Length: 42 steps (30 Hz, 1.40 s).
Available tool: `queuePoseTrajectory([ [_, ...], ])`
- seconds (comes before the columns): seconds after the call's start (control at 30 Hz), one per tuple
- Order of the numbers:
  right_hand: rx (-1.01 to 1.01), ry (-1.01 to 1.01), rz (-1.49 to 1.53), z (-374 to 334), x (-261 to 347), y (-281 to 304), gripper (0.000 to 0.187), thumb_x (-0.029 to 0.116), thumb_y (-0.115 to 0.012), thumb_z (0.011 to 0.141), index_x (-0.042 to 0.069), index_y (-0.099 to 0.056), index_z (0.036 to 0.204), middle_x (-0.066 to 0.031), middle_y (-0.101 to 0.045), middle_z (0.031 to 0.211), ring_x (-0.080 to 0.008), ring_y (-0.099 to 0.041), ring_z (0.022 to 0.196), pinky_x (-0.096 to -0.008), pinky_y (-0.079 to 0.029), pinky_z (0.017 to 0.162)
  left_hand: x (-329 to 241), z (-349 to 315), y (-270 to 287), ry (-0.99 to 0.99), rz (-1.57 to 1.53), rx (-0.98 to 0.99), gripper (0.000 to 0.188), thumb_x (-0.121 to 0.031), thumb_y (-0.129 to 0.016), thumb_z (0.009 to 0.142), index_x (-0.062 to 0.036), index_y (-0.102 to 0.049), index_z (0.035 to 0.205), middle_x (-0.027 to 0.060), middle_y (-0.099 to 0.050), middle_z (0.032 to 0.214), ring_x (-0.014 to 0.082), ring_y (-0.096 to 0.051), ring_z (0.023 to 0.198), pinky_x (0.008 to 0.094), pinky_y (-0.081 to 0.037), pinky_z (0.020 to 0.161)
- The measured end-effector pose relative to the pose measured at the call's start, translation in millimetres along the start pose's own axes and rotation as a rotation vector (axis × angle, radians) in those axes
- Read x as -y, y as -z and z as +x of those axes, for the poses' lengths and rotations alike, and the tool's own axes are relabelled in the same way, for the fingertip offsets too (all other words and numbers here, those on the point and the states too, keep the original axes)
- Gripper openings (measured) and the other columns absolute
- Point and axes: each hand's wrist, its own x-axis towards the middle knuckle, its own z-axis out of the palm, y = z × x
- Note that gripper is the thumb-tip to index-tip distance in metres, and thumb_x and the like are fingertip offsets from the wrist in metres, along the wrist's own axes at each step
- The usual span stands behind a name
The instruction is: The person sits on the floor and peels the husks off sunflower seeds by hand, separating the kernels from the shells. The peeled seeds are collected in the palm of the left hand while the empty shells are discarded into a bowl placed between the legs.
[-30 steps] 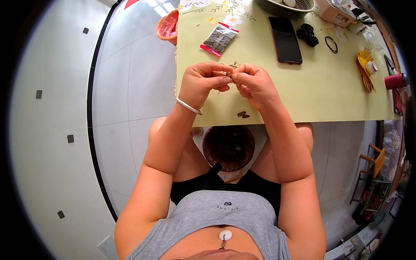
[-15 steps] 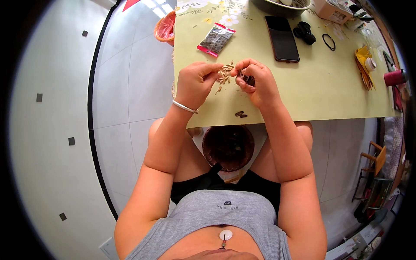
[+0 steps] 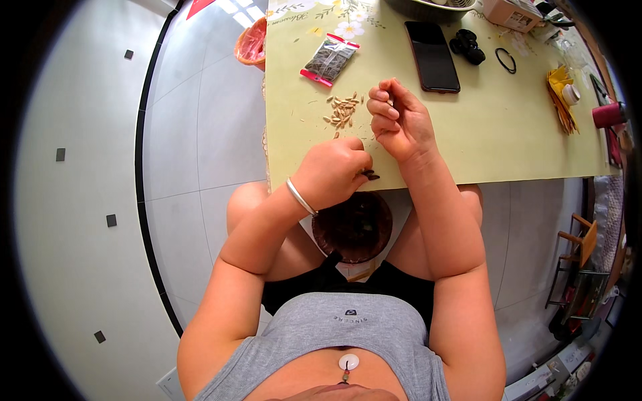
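A loose pile of pale shelled sunflower kernels (image 3: 342,112) lies on the table between my hands. My left hand (image 3: 336,170), with a silver bangle at its wrist, is lowered to the table's near edge. Its fingers pinch at a few dark unshelled sunflower seeds (image 3: 372,175), partly covering them. Just right of the pile, my right hand (image 3: 401,119) is raised with its fingers curled inward. It closes round dark sunflower seeds, now mostly hidden by the fingers.
Beneath the table edge, between my knees, stands a dark brown bin (image 3: 321,240). Beyond the pile lie a clear packet with pink ends (image 3: 330,60), a black phone (image 3: 432,57), a black gadget (image 3: 467,47) and a black band (image 3: 506,60). An orange basket (image 3: 251,43) is at the left.
My left hand has come from the kernel pile back toward me, to the dark seeds at the table edge. My right hand has moved slightly away from me and curled more closed.
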Motion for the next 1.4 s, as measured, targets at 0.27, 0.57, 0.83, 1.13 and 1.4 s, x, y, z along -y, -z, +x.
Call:
queuePoseTrajectory([
  [0.27,-0.216,0.073,-0.374,-5,-7,-5,0.014,0.012,-0.051,0.098,-0.001,-0.056,0.095,-0.0077,-0.055,0.082,-0.0085,-0.046,0.059,-0.0171,-0.034,0.043,8,4,2,0.146,-0.167,-0.217,0.010,-0.001,-0.068,0.075,-0.0027,-0.061,0.082,0.0103,-0.058,0.077,0.0213,-0.062,0.066,0.0315,-0.051,0.062],
  [0.57,-0.242,0.175,-0.880,-6,-37,-7,0.008,0.008,-0.067,0.087,0.000,-0.065,0.086,0.0004,-0.058,0.071,-0.0034,-0.044,0.057,-0.0178,-0.031,0.048,25,17,9,-0.004,0.104,-0.644,0.019,0.001,-0.070,0.079,-0.0012,-0.069,0.098,0.0096,-0.066,0.077,0.0200,-0.064,0.063,0.0297,-0.051,0.055],
  [0.83,-0.309,0.271,-1.024,-9,-40,-12,0.007,0.005,-0.066,0.083,-0.001,-0.065,0.080,0.0014,-0.058,0.070,-0.0039,-0.046,0.060,-0.0202,-0.037,0.052,22,21,1,-0.019,0.322,-0.621,0.020,0.001,-0.071,0.076,-0.0036,-0.071,0.095,0.0099,-0.063,0.072,0.0259,-0.060,0.059,0.0343,-0.048,0.052],
  [1.13,-0.274,0.433,-1.334,-5,-44,-8,0.008,0.005,-0.065,0.080,-0.002,-0.062,0.076,0.0003,-0.059,0.069,-0.0051,-0.049,0.063,-0.0222,-0.042,0.056,21,19,0,-0.001,0.245,-0.613,0.012,-0.001,-0.067,0.075,-0.0023,-0.066,0.086,0.0106,-0.057,0.067,0.0289,-0.058,0.058,0.0380,-0.046,0.050],
  [1.4,-0.278,0.406,-1.371,-4,-47,-7,0.010,0.007,-0.066,0.080,-0.002,-0.062,0.076,-0.0009,-0.059,0.068,-0.0059,-0.049,0.062,-0.0232,-0.042,0.055,26,16,-4,0.031,0.315,-0.605,0.019,0.002,-0.070,0.072,-0.0038,-0.070,0.090,0.0118,-0.060,0.068,0.0289,-0.058,0.058,0.0365,-0.047,0.051],
])
